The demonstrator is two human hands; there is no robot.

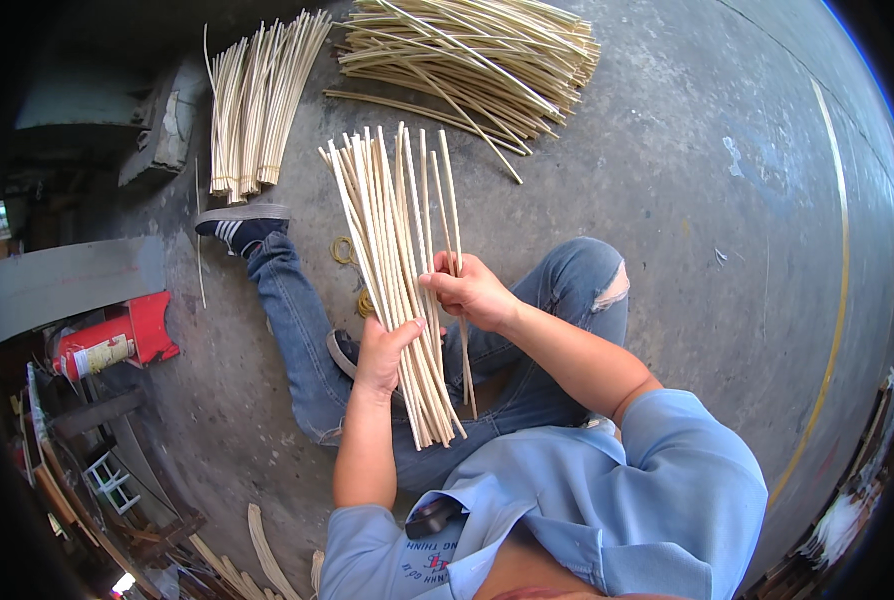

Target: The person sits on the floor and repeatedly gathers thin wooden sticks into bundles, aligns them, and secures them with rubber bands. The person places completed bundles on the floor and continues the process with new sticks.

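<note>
Grey concrete floor (687, 200) spreads under the seated person. At the left, a red cylinder (107, 345) with a pale label lies on its side. Far off, two piles of rattan sticks rest: one fanned bundle (257, 110) at left, one heap (467, 60) further right. Yellow rubber bands (344, 250) lie near the knee. The left hand (382, 352) is clamped around a sheaf of sticks (397, 260), held up over the lap; the right hand (472, 292) pinches a few of its sticks.

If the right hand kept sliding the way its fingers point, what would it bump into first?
The right hand points left across the bundle of thin pale sticks it is already touching. Just past them, probably, is the left hand, though depth is hard to judge.
</note>
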